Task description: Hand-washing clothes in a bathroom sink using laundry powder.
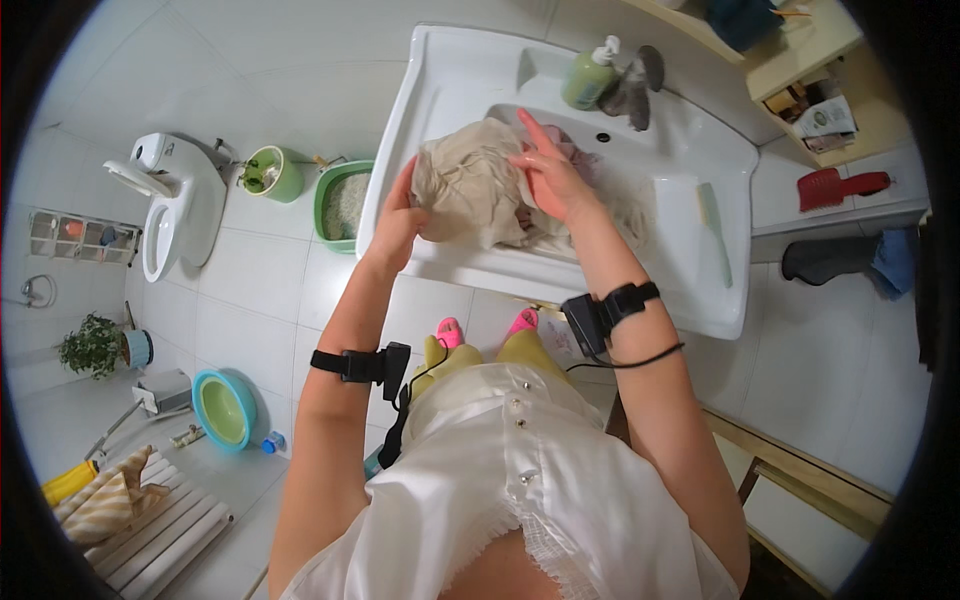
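Note:
A wet, crumpled beige cloth point(472, 180) is bunched at the left part of the white washbasin point(480, 64). My left hand point(399, 225) grips its left edge, fingers behind and thumb in front. At the cloth's right side is my right hand point(553, 176), its index finger stretched out and the fingers spread. Whether its palm touches the fabric is hard to tell. Behind that hand, a pinkish wet cloth point(581, 154) lies in the bowl. More pale wet fabric point(630, 221) extends below and right of my right wrist.
A green pump bottle point(589, 79) stands by the grey faucet point(637, 86) on the basin's back rim. On the right ledge rests a pale-green-handled brush point(716, 232). A red hairbrush point(832, 189) lies farther right. A green litter-filled tub point(341, 206) sits left of the basin.

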Tool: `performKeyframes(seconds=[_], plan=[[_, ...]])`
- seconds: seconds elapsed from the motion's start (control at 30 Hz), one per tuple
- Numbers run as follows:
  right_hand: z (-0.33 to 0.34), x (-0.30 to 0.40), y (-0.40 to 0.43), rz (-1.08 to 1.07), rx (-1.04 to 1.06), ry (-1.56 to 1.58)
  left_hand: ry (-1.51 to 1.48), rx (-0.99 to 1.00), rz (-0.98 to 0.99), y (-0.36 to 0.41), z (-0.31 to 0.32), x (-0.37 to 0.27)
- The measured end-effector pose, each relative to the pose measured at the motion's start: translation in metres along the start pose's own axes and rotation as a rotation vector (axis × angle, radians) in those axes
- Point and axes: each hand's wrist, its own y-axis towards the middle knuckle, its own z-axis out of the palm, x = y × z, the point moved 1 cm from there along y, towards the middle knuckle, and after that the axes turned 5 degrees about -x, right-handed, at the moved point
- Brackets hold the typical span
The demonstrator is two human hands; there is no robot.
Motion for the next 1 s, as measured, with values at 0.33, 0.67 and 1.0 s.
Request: performKeyframes(seconds=[0.33,0.67,1.0], plan=[[-0.003,-0.09,0.024,-0.216,-0.215,-1.055,0.972,-0.215,0.066,-0.008,-0.022,0.002],[-0.01,-0.088,-0.025,-0.277,-0.437,-0.973,1.618,0.08,0.531,-0.004,0.004,0.026],[-0.031,-0.084,-0.137,-0.599,-0.457,-1.427,0.979,0.225,0.689,-0.045,0.114,0.058]])
